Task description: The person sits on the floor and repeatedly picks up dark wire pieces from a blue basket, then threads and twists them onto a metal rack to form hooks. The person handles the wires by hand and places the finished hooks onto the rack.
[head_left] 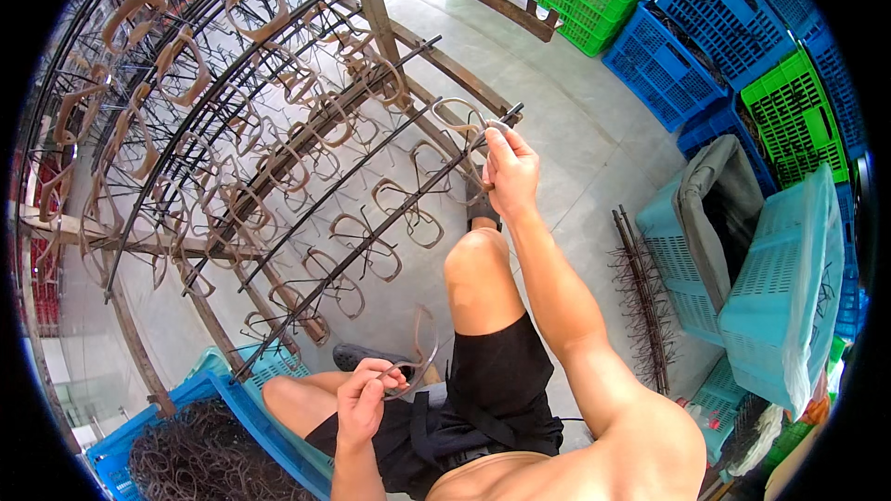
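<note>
My left hand (360, 404), low and in front of my lap, pinches a brown eyeglass frame (425, 345) by its edge. Farther out, my right hand (510, 172) is closed on another eyeglass frame (453, 111) at the far end of a dark hooked rod (390, 220). My fingers hide part of that frame, so I cannot tell whether it hangs on a hook. Several more brown eyeglass frames (364, 230) hang along this rod. Beyond it, a metal rack (306, 111) carries rows of rods with similar frames.
At lower left, a blue crate (255, 436) holds a dark tangled heap. Hooked rods (640, 288) lie on the floor at right, beside teal crates (673, 260) with cloth and plastic over them. Blue crates (664, 65) and green crates (580, 0) are stacked at far right.
</note>
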Demonstrator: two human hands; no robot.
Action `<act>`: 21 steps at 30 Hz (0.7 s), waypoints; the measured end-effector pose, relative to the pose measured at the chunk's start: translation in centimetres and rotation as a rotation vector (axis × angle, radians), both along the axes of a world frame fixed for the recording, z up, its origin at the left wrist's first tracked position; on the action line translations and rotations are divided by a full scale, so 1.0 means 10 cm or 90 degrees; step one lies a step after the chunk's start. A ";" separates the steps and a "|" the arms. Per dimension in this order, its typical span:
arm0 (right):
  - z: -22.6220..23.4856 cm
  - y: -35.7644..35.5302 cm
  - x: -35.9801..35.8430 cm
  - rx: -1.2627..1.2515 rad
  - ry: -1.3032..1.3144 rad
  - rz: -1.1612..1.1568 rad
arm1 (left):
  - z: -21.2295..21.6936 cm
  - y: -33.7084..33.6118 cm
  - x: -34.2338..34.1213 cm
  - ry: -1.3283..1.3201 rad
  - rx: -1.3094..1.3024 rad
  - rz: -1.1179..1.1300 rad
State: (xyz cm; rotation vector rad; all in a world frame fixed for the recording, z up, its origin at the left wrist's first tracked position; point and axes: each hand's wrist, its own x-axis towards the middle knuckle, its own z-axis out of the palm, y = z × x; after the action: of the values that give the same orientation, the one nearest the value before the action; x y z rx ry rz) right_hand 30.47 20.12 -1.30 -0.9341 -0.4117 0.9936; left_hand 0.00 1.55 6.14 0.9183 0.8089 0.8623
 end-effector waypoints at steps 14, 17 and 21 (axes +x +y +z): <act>-0.04 0.00 0.07 -0.035 -0.237 -0.031 | 0.15 0.05 0.12 -0.047 -0.037 0.036; -0.05 -0.02 -0.02 -0.047 -0.194 -0.022 | 0.20 0.09 0.22 -0.061 -0.006 0.049; -0.05 0.00 -0.07 -0.032 -0.178 -0.059 | 0.23 0.12 0.27 -0.059 0.017 0.042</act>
State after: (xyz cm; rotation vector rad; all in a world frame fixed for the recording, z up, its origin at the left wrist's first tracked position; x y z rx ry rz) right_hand 29.73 20.09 -1.77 -1.1326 -0.5744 0.7927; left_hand 2.70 2.76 8.46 0.8722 0.7527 0.9687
